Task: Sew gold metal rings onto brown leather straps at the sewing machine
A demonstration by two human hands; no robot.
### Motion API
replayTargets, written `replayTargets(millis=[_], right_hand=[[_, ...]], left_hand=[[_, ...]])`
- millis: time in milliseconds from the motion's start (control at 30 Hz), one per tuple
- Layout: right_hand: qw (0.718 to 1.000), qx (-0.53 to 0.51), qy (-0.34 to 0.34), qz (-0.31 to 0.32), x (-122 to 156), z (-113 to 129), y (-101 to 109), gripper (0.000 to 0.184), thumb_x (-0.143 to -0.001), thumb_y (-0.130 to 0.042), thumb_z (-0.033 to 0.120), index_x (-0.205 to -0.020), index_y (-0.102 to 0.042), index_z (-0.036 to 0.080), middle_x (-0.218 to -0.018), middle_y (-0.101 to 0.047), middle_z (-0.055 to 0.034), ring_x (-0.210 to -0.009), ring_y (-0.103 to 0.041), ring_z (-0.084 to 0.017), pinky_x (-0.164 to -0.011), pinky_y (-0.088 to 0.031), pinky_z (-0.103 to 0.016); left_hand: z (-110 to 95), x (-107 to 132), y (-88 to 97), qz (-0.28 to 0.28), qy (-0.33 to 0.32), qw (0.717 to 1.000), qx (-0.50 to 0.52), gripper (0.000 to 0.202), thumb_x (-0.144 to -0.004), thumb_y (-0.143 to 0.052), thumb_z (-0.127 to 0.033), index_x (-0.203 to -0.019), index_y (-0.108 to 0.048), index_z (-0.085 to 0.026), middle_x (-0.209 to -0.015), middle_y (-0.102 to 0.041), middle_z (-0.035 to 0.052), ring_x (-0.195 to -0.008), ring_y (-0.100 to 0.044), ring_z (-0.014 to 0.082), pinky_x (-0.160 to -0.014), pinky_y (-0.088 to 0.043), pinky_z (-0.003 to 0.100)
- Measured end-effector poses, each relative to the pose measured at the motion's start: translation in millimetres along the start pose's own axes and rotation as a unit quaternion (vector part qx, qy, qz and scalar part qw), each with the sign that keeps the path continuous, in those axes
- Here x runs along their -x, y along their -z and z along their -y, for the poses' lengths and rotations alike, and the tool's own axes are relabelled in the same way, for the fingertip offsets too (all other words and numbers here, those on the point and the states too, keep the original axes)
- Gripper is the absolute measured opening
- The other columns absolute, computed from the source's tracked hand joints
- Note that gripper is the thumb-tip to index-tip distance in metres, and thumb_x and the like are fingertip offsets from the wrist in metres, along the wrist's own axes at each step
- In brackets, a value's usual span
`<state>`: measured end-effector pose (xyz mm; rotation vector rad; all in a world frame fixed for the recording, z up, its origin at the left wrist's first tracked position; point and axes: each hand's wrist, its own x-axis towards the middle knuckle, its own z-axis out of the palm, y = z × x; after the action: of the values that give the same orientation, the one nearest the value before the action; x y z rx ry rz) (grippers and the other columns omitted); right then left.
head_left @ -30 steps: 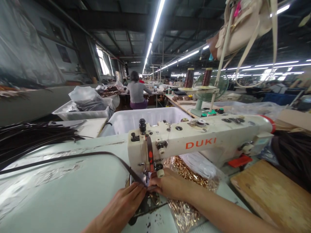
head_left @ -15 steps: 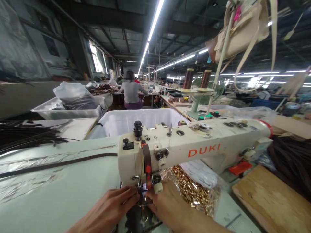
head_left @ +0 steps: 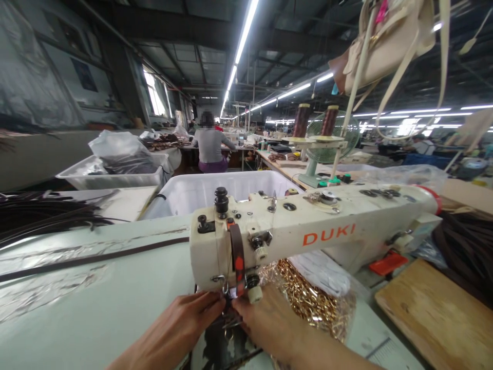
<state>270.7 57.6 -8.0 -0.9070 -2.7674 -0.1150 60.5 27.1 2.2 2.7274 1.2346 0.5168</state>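
Head view: left hand [head_left: 190, 316] and right hand [head_left: 267, 314] sat below the cream metal sewing machine [head_left: 285, 228], apparently for control; grip closure and contents were indeterminable. Left of it, the pale-green table [head_left: 96, 313] supported a flat dark-brown strap [head_left: 115, 255].

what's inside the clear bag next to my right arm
The bag holds a heap of gold-coloured metal pieces. Your right hand and forearm cover part; what's behind them can't be seen.

Pale green tabletop [head_left: 96, 308] carried a white sewing machine [head_left: 285, 226], body running to 3 o'clock. From the machine's head [head_left: 206, 254], dark strap [head_left: 115, 255] lay at 9, clear bag of gold-coloured hardware [head_left: 316, 306] at 4.
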Motion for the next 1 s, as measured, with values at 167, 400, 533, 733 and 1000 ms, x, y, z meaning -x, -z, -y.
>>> replayTargets(millis=[167,400,533,733,1000], right_hand=[[1.000,-0.019,0.010,0.013,8.0,-16.3,14.7,0.011,-0.086,-0.053,0.018,-0.087,-0.063,0.020,-0.082,-0.069,-0.0041,-0.071,-0.064,-0.021,-0.062,-0.041,-0.029],[0.998,-0.057,-0.018,-0.011,8.7,-23.9,23.2,0.011,-0.087,-0.054,0.019,-0.089,-0.064,0.022,-0.088,-0.068,0.0002,-0.077,-0.065,-0.018,-0.062,-0.038,-0.026],[0.998,-0.039,-0.036,-0.016,7.5,-23.4,12.8,0.011,-0.085,-0.053,0.017,-0.085,-0.063,0.022,-0.088,-0.069,0.0005,-0.074,-0.065,-0.018,-0.060,-0.035,-0.027],[0.996,-0.061,-0.041,-0.041,5.0,-22.2,6.4,0.014,-0.088,-0.050,0.020,-0.088,-0.063,0.022,-0.092,-0.069,0.0006,-0.078,-0.065,-0.018,-0.062,-0.034,-0.027],[0.995,-0.070,-0.069,-0.029,0.7,-18.6,6.5,0.021,-0.089,-0.044,0.020,-0.086,-0.065,0.022,-0.089,-0.069,-0.0021,-0.079,-0.064,-0.019,-0.062,-0.034,-0.027]], left_hand=[[-1.8,1.3,-3.7,-0.008,0.006,1.000,-0.004,0.025,-0.096,-0.039,-0.017,-0.107,-0.061,-0.023,-0.108,-0.065,0.0044,-0.093,-0.063,0.0190,-0.085,-0.051,0.028],[1.6,3.3,-7.3,-0.013,-0.016,0.998,-0.063,0.029,-0.097,-0.033,-0.021,-0.108,-0.060,-0.020,-0.109,-0.066,0.0083,-0.094,-0.064,0.0214,-0.085,-0.053,0.031],[0.3,3.7,-6.6,-0.003,-0.016,0.997,-0.076,0.033,-0.098,-0.030,-0.021,-0.108,-0.061,-0.019,-0.110,-0.066,0.0098,-0.095,-0.064,0.0234,-0.086,-0.054,0.033],[4.2,3.6,-7.6,0.012,-0.008,0.997,-0.071,0.032,-0.097,-0.033,-0.020,-0.113,-0.061,-0.018,-0.115,-0.064,0.0102,-0.097,-0.064,0.0255,-0.085,-0.054,0.036],[4.1,2.2,-7.0,0.016,-0.011,0.998,-0.067,0.032,-0.098,-0.033,-0.020,-0.115,-0.060,-0.017,-0.116,-0.063,0.0104,-0.099,-0.063,0.0241,-0.087,-0.052,0.034]])
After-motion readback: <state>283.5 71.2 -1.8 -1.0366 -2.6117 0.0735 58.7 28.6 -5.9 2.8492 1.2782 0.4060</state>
